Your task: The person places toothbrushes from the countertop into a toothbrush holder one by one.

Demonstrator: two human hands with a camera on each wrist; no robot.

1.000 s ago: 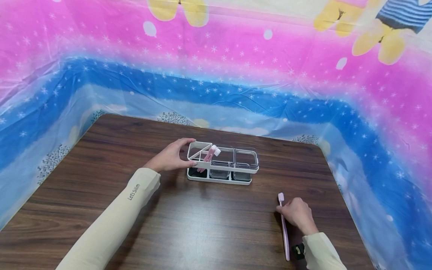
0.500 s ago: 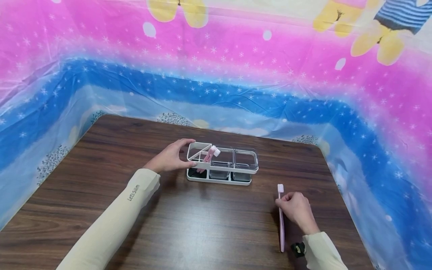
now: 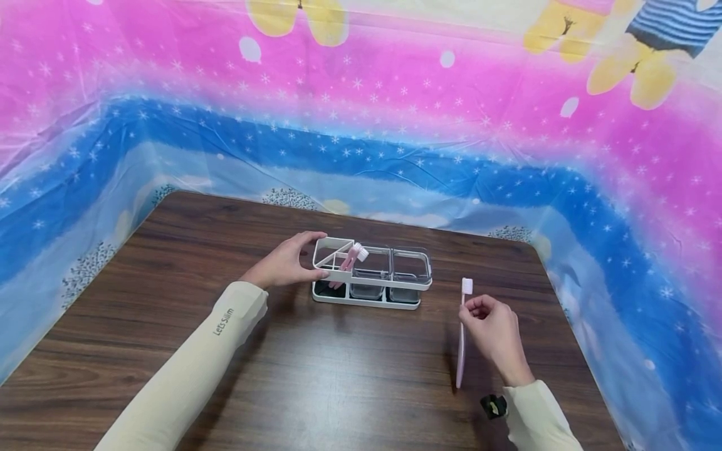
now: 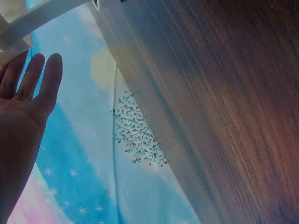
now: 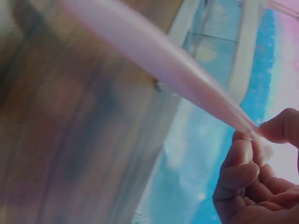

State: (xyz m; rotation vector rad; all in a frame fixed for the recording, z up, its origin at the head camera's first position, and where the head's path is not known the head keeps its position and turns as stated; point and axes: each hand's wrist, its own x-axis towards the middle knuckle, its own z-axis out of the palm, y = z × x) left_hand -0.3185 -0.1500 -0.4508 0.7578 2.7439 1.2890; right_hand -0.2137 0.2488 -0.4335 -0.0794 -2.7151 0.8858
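Observation:
A white toothbrush holder [image 3: 407, 285] stands on the table with two clear cups [image 3: 369, 290] set in its right part. Pink toothbrushes [image 3: 348, 259] with white bristles lean in its left, divided section; their exact number is hard to tell. My left hand [image 3: 282, 260] grips the holder's left end, thumb at the front, fingers at the back. In the left wrist view only part of the holder [image 4: 51, 16] shows. Between thumb and fingertips my right hand [image 3: 496, 332] pinches a pink toothbrush [image 3: 460, 354], head up, right of the holder. Its handle [image 5: 173, 74] looms large in the right wrist view.
The dark wooden table [image 3: 316, 388] has a rounded far edge. Behind and around it hangs a pink and blue printed cloth [image 3: 361, 100]. A small black device [image 3: 494, 407] sits at the right wrist.
My right hand has lifted the toothbrush and moved it away from me, slightly left, tilting it more upright. The left hand and the holder stay in place.

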